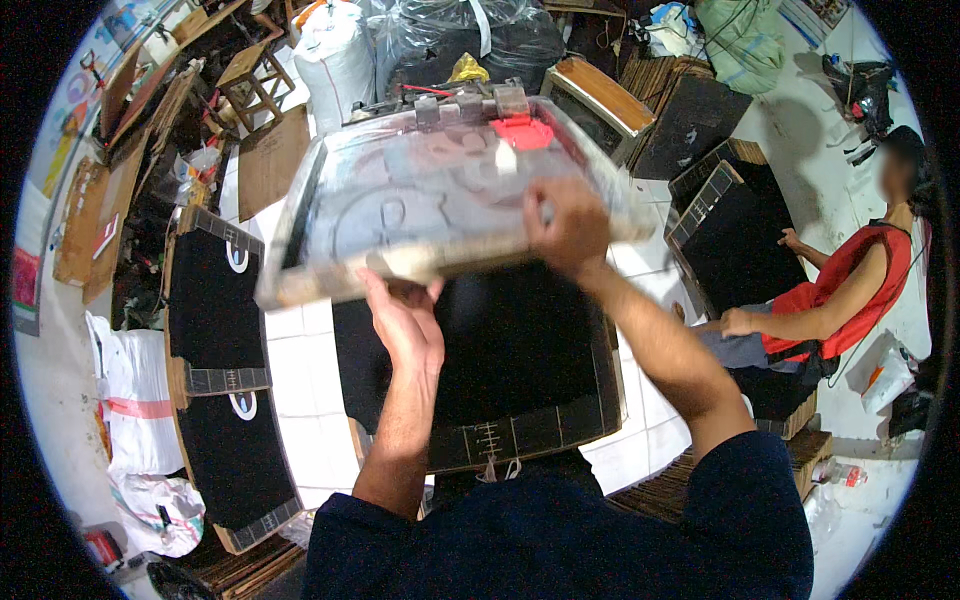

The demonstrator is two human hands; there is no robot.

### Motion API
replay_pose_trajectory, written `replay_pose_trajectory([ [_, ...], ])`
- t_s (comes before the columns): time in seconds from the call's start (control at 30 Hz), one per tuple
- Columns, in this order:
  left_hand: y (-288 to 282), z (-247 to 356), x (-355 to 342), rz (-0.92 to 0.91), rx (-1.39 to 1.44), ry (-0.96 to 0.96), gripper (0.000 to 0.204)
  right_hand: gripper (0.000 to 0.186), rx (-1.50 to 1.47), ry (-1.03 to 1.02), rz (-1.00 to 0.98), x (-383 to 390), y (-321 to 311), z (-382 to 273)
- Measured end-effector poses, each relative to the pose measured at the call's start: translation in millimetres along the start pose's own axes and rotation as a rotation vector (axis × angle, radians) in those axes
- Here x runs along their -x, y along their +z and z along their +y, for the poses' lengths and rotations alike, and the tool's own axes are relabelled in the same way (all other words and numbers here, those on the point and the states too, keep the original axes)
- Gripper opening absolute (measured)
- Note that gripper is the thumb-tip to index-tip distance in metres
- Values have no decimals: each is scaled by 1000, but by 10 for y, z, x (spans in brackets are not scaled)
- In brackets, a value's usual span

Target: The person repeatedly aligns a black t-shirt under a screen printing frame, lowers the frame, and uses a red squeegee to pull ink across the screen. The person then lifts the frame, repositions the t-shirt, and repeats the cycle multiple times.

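A screen frame (pixel 355 285) with grey, figured mesh (pixel 390 190) and a red patch (pixel 520 131) is raised over a black board (pixel 470 370) with pale markings along its near edge. My left hand (pixel 405 320) grips the frame's near rail from below, thumb against it. My right hand (pixel 568 225) is closed at the right part of the near rail, over the mesh; what its fingers hold is hidden. Metal blocks (pixel 470 105) sit along the frame's far edge.
At left stand two black panels (pixel 215 450) with white shapes and white sacks (pixel 135 380). At right a co-worker (pixel 830 300) in red sits by another black board (pixel 740 240). Behind are a tall sack (pixel 335 60), plastic-wrapped bundles (pixel 450 40), a wooden stool (pixel 250 85) and stacked boards (pixel 665 75).
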State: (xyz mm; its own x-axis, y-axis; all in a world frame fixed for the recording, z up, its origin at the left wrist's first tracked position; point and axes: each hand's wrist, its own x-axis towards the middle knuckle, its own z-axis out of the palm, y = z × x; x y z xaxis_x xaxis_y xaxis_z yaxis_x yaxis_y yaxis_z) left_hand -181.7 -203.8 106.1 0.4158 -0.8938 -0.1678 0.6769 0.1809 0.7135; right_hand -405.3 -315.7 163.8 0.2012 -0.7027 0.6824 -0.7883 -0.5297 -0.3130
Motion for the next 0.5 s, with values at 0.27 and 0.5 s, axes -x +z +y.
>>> replay_pose_trajectory([
  [0.27,-855,-579,127,362,-600,-638,65,57,120,118,-297,280,1447,1278],
  [0.5,-769,-1275,379,-332,-1925,397,61,71,318,-193,-192,-959,2574,2281],
])
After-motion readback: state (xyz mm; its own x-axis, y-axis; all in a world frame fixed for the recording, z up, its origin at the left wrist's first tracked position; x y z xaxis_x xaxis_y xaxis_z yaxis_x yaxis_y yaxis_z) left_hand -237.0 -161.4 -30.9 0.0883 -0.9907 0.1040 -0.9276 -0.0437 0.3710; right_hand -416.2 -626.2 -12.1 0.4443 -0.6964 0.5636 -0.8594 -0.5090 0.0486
